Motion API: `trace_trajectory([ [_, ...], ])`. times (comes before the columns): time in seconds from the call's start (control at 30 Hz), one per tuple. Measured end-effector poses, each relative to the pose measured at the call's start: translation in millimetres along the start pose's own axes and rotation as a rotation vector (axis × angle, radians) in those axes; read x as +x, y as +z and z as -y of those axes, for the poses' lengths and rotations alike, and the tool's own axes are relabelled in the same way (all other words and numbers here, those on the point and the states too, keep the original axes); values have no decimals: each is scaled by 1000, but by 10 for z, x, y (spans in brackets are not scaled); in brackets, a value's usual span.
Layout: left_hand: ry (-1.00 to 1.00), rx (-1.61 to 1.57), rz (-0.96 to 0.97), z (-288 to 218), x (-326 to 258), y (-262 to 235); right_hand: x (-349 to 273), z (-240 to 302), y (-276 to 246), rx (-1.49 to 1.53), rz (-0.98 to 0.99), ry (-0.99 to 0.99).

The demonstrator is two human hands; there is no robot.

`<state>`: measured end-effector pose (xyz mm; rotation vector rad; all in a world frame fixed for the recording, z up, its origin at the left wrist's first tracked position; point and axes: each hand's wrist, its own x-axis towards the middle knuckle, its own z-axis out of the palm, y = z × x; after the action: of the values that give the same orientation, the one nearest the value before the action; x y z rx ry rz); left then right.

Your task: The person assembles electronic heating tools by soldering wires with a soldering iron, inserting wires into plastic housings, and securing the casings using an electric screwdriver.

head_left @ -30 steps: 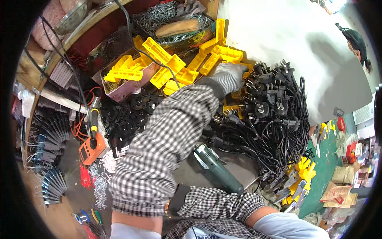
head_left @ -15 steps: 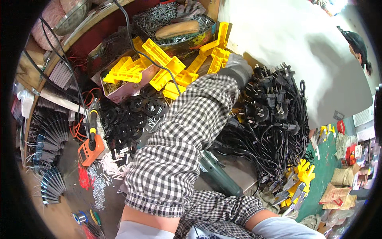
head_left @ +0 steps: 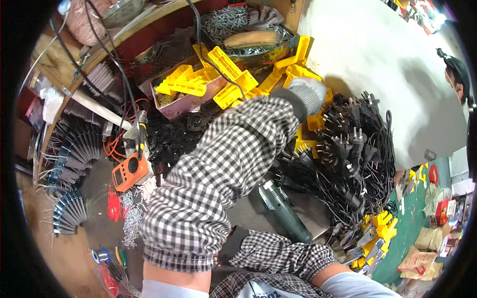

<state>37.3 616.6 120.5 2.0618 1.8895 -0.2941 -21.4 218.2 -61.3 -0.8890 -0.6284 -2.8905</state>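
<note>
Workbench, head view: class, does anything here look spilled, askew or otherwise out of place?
Yes. The yellow plastic parts lie tipped at all angles, spilling over the pink box. Small pale pieces are strewn loose across the bench below the orange meter.

Counts on the cluttered desk

One orange handheld meter (head_left: pixel 130 171) lies at the left, and one green power tool (head_left: pixel 284 211) lies near the middle. One gloved hand (head_left: pixel 307 95) shows at the far side. One pink tray (head_left: pixel 185 105) sits far left of centre. The yellow plastic parts (head_left: pixel 226 74) number well over a dozen, heaped too tightly to count exactly. The black plug cords (head_left: pixel 348 149) on the right are dozens, tangled beyond counting.
</note>
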Motion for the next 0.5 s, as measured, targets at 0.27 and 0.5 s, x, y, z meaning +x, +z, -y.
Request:
trace_trajectory([
  [0.27,-102,-246,-189,39,19,299,-12,-187,-162,9,-53,84],
  [0.5,46,-203,-840,253,-384,26,-285,206,-132,-79,-88,-106],
])
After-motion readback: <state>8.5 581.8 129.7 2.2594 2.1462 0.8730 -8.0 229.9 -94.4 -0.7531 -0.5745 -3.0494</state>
